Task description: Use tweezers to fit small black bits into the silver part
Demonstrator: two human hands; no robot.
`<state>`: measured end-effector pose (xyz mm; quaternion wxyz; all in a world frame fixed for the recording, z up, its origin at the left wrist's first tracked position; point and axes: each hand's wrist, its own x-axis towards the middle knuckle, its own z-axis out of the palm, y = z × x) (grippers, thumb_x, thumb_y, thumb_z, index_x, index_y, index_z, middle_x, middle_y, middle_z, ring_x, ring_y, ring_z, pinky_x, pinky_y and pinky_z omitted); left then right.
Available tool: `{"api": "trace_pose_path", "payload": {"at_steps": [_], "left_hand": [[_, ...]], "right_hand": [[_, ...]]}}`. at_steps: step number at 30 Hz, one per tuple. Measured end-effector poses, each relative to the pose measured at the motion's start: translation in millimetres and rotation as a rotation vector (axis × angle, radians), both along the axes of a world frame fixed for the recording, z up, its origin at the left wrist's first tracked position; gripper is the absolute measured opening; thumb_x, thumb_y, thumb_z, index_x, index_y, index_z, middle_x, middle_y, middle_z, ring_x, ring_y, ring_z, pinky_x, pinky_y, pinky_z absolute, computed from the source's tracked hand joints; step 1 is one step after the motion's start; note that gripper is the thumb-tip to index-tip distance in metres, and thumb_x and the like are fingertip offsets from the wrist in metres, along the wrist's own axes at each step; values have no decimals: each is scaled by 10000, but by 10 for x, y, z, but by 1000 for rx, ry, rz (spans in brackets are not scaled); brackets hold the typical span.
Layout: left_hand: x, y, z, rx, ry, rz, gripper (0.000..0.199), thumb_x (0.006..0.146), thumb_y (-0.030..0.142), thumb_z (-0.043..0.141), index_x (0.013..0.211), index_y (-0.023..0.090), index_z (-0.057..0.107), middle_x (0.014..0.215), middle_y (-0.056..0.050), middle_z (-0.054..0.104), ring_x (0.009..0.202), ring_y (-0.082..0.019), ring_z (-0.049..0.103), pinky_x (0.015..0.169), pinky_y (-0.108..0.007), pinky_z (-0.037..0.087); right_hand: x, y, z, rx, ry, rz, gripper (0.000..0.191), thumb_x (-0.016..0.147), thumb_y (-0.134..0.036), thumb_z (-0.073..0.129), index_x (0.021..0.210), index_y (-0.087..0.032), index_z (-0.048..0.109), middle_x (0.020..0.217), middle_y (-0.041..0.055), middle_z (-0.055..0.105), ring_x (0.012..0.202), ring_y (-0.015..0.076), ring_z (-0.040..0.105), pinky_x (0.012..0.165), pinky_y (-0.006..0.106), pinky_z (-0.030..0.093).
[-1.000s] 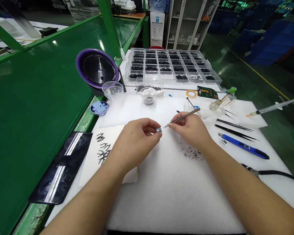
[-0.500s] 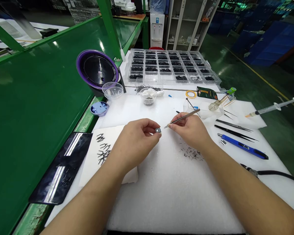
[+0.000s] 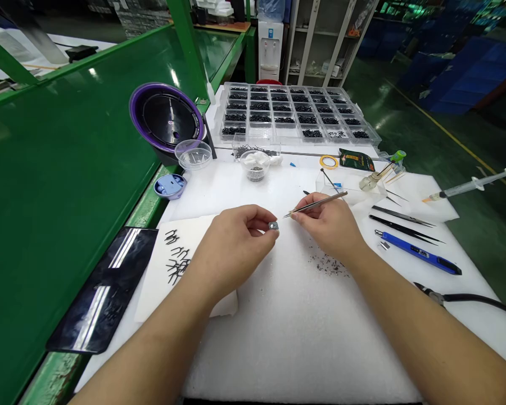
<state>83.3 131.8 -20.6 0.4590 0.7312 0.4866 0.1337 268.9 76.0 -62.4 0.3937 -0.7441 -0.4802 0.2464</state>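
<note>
Between the thumb and fingers of my left hand (image 3: 236, 247) is a small grey metal block (image 3: 274, 225); its details are too small to make out. My right hand (image 3: 326, 222) is closed on slim metal tweezers (image 3: 320, 203), held like a pen. Their tip points left and stays a little apart from the block. Dark crumbs (image 3: 331, 265) lie scattered on the white work surface below my right hand. Partly behind my left forearm, a white cloth (image 3: 152, 295) carries several thin black forked pieces (image 3: 177, 264).
A clear compartment box (image 3: 284, 133) of black parts stands at the back. Nearer are a clear cup of tiny parts (image 3: 255, 173) and a purple-rimmed black bowl (image 3: 168, 115). To the right lie black tweezers (image 3: 405, 225), a blue pen-shaped tool (image 3: 417, 251), pliers (image 3: 438, 296) and a syringe (image 3: 468, 185).
Both hands have barely moved. The tweezers tip and the metal block have shifted very slightly to the right, and the tweezers lie a touch flatter.
</note>
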Motion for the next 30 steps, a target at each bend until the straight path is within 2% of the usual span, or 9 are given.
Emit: {"api": "trace_pose_path", "payload": {"at_steps": [7, 30], "left_hand": [[8, -9, 20, 8, 11, -3, 192, 775, 443, 704, 905, 301, 711, 861, 59, 737, 777, -152, 688, 644, -268, 511], [0, -2, -13, 10, 8, -5, 191, 779, 451, 699, 916, 318, 708, 865, 63, 734, 776, -156, 687, 653, -276, 520]], "right_hand": [[10, 18, -20, -25, 6, 1, 65, 761, -283, 693, 791, -236, 660, 713, -23, 737, 648, 174, 677, 604, 317, 484], [11, 31, -10, -34, 14, 2, 62, 755, -262, 696, 790, -228, 658, 749, -16, 743, 717, 179, 697, 667, 319, 515]]}}
